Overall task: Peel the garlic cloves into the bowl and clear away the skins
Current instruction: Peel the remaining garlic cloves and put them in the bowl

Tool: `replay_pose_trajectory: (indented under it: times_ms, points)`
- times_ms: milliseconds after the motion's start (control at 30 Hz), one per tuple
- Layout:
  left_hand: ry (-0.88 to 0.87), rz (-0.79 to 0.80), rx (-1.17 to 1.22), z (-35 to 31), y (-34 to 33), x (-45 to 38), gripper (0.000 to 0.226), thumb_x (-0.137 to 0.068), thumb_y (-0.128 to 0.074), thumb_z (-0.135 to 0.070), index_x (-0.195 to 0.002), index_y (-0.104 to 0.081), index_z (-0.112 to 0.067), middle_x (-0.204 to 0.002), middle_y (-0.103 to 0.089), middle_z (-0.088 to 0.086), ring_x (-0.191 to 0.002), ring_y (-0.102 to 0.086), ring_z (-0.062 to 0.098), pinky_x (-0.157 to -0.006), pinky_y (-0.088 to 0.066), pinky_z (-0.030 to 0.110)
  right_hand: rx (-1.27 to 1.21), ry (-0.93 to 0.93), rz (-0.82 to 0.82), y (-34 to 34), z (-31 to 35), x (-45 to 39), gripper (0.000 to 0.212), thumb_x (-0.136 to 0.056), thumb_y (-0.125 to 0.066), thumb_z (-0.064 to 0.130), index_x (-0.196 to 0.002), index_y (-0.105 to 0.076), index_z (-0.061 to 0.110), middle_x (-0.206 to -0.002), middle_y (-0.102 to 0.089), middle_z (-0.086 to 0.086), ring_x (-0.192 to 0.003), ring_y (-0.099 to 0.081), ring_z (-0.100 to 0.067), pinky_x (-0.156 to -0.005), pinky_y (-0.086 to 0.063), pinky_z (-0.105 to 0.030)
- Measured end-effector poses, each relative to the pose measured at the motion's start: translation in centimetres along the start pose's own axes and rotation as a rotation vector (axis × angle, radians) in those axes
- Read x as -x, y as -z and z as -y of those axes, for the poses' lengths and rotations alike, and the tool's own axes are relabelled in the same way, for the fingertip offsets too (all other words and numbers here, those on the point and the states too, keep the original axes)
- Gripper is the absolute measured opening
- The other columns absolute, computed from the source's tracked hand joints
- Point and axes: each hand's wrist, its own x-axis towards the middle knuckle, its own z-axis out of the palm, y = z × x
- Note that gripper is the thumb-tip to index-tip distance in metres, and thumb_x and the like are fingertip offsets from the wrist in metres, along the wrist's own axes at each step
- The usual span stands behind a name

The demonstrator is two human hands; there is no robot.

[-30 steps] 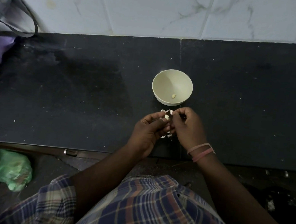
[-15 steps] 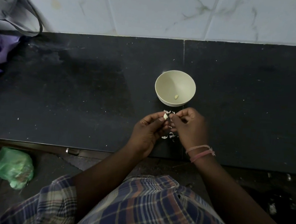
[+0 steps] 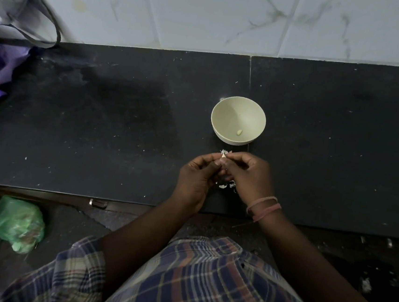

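Note:
A cream bowl stands on the black counter with one peeled garlic clove lying inside it. Just in front of the bowl, my left hand and my right hand meet fingertip to fingertip and pinch a small garlic clove between them. Only the clove's pale tip shows above the fingers. Loose white skins lie on the counter under my hands, and a few more skin scraps sit by the bowl's foot.
A grey and purple cloth bag lies at the counter's far left against the tiled wall. A green plastic bag sits on the floor at lower left, below the counter's front edge.
Both hands stay together on the clove with only small finger shifts. The view has drifted slightly, so bowl and hands sit a little further right in the frame.

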Motion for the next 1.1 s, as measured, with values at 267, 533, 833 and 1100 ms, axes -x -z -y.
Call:
replay_pose_trajectory:
  times_ms: [267,533,833,1100]
  points:
    - [0.045,0.005,0.001,-0.4,0.0,-0.3,0.018,-0.1,-0.05,0.004,-0.107,-0.066,0.002,-0.082,-0.071,0.01,-0.07,-0.068,0.012,-0.067,-0.058,0.023,-0.087,-0.05,0.026,0.2,0.3,-0.5,0.009,-0.091,-0.064,0.0,-0.089,-0.073,-0.001,-0.067,-0.066,-0.018,-0.057,-0.062,-0.018,-0.053,-0.054,-0.024]
    - [0.096,0.036,0.012,-1.1,-0.5,0.1,0.019,-0.103,-0.045,0.0,-0.107,-0.064,0.003,-0.078,-0.073,0.01,-0.069,-0.072,0.013,-0.064,-0.058,0.024,-0.022,-0.029,-0.007,0.1,0.4,-0.6,0.01,-0.091,-0.067,0.008,-0.091,-0.074,0.002,-0.071,-0.069,-0.016,-0.056,-0.061,-0.015,-0.049,-0.051,-0.022]
    - [0.086,-0.015,0.009,-0.8,-0.2,-0.5,0.016,-0.1,-0.055,-0.003,-0.108,-0.066,0.004,-0.09,-0.076,0.011,-0.079,-0.074,0.015,-0.069,-0.059,0.023,0.013,-0.054,-0.134,0.0,-0.4,-1.2,0.01,-0.086,-0.074,0.014,-0.085,-0.074,0.004,-0.067,-0.07,-0.014,-0.05,-0.061,-0.011,-0.046,-0.051,-0.024]
    - [0.127,-0.082,0.02,-0.7,0.5,-1.9,0.017,-0.102,-0.052,-0.01,-0.106,-0.067,-0.004,-0.089,-0.074,0.005,-0.076,-0.071,0.01,-0.065,-0.058,0.022,0.44,0.069,-0.068,0.5,-1.7,-2.3,0.013,-0.081,-0.071,0.007,-0.083,-0.059,0.009,-0.076,-0.059,0.0,-0.064,-0.052,-0.005,-0.062,-0.044,-0.023]
